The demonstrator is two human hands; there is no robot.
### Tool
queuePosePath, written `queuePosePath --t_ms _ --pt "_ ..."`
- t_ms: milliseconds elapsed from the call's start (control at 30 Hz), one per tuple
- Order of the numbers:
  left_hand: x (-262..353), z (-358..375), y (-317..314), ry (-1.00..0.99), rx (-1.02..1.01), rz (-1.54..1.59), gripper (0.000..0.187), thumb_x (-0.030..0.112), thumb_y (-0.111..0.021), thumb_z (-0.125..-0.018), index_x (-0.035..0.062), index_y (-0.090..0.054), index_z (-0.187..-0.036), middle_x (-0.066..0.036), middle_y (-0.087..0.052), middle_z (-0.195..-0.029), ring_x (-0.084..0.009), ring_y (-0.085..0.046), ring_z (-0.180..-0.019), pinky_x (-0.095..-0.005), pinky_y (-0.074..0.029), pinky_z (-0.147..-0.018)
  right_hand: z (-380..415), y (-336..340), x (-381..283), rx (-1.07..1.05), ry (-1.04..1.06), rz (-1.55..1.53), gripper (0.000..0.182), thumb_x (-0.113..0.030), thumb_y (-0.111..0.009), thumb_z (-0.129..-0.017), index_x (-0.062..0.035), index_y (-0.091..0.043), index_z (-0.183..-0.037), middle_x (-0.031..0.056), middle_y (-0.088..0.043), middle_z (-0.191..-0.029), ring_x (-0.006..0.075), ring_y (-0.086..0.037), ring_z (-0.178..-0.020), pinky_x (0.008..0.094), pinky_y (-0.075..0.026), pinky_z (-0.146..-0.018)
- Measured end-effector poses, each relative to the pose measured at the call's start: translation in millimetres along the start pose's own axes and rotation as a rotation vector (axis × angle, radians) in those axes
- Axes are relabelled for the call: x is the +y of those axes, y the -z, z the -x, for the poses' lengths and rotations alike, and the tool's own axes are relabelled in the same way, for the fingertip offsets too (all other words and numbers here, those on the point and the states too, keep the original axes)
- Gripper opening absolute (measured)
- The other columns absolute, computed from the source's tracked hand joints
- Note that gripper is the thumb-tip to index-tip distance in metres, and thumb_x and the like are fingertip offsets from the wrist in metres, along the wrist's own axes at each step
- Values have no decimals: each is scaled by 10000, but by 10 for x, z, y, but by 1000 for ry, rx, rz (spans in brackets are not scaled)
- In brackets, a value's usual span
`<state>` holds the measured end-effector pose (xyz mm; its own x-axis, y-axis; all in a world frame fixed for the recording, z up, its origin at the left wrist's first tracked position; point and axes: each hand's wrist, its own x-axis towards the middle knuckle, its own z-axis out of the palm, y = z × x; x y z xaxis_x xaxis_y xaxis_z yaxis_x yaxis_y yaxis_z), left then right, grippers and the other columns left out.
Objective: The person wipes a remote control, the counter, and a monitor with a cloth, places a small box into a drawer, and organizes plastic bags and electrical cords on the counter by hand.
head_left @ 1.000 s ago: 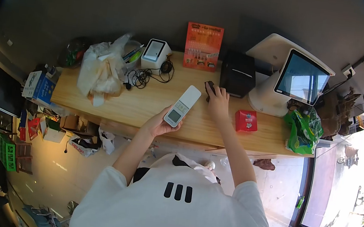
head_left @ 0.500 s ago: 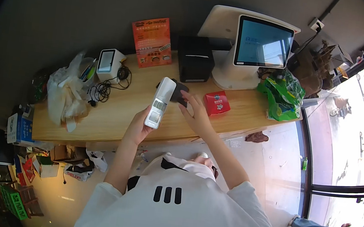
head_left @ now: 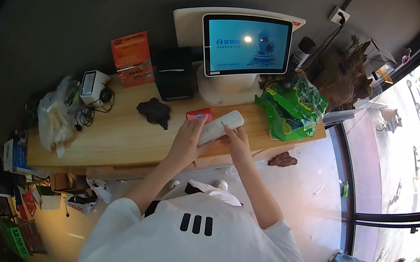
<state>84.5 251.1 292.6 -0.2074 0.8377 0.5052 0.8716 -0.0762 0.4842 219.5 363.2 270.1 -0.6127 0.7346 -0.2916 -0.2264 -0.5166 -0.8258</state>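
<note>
Both of my hands hold a long white handheld device [head_left: 221,127] with rounded ends, tilted above the front of the wooden counter [head_left: 113,139]. My left hand [head_left: 187,141] is closed round its lower left end. My right hand [head_left: 236,142] grips its right side, the thumb lying on the upper face. Just behind the device is a red box [head_left: 199,113], partly covered by my fingers and the device. A crumpled black cloth [head_left: 154,112] lies on the counter to the left of my hands.
On the counter stand a touchscreen till [head_left: 245,48], a black printer [head_left: 175,76], an orange sign [head_left: 132,59] and a small white terminal [head_left: 93,86] with a coiled cable. A green plastic bag [head_left: 295,110] lies at the right, a whitish bag [head_left: 56,119] at the left.
My right hand has left the black cloth and now grips the white device too. The device has turned over and moved right, in front of the red box. The view has shifted right.
</note>
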Motion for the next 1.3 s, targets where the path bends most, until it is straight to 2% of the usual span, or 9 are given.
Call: queuePosePath --t_ms 233,433,633,767,967,1033,1167,1200,1300 --pt "-61 -130 -473 147 -45 -115 539 321 -788 -713 5 -589 -1102 -152 -604 -1062 -325 -551 -1033 -425 -416 -905 -382 640 -41 -27 -57 -81 363 -201 -609 -918 -86 -444 -1221 87 -618 -1017 215 -652 -847 329 -528 -703" --pt "198 -253 -640 151 -59 -248 562 420 -789 -690 0 -632 -1030 -136 -618 -972 -308 -567 -962 -419 -410 -900 -784 897 38 26 -161 -104 497 -202 -657 -865 -70 -401 -1271 133 -560 -1122 237 -645 -845 342 -534 -733" --pt "285 -212 -765 142 6 -142 619 436 -792 -686 17 -583 -1091 -142 -567 -1032 -319 -561 -899 -418 -430 -832 -955 1118 -199 5 -55 438 651 -174 -637 -845 -5 -302 -1377 159 -604 -1050 240 -662 -828 318 -567 -602" --pt "-2 -99 -552 238 151 -154 461 323 -782 -727 28 -574 -1013 -126 -564 -938 -305 -549 -856 -416 -438 -769 -1113 1174 -174 -120 -3 633 766 -139 -641 -850 -45 -191 -1463 195 -635 -976 228 -659 -784 320 -555 -548" --pt "-415 243 -28 485 379 -73 278 145 -722 -796 3 -562 -974 -129 -575 -892 -263 -548 -815 -371 -453 -738 -1022 520 -332 -237 3 606 622 -136 -623 -883 -32 -306 -1409 134 -647 -998 170 -650 -777 266 -504 -576" --pt "-384 274 65 540 336 231 317 157 -728 -799 -1 -569 -1024 -128 -590 -935 -239 -559 -851 -366 -456 -780 -963 137 -247 -479 21 485 566 -131 -608 -895 -21 -328 -1375 123 -654 -968 159 -646 -760 271 -501 -585" --pt "-206 279 175 495 263 203 641 250 -803 -733 -12 -497 -1231 -136 -605 -1065 -219 -580 -967 -324 -473 -845 -764 -739 34 -486 -84 589 568 -121 -594 -906 20 -271 -1352 110 -644 -843 144 -621 -689 267 -503 -561" --pt "-255 299 234 569 138 122 788 296 -832 -685 -30 -439 -1285 -180 -611 -1075 -294 -604 -981 -372 -492 -838 -788 -858 211 -497 -86 591 568 -121 -594 -906 20 -271 -1352 110 -644 -843 144 -621 -689 267 -503 -561" --pt "-209 313 551 737 87 -40 717 220 -801 -702 -37 -442 -1267 -220 -612 -1054 -363 -614 -960 -422 -506 -794 -854 -1177 654 -483 1 455 558 -122 -589 -909 16 -255 -1334 115 -642 -838 149 -628 -701 270 -509 -558"
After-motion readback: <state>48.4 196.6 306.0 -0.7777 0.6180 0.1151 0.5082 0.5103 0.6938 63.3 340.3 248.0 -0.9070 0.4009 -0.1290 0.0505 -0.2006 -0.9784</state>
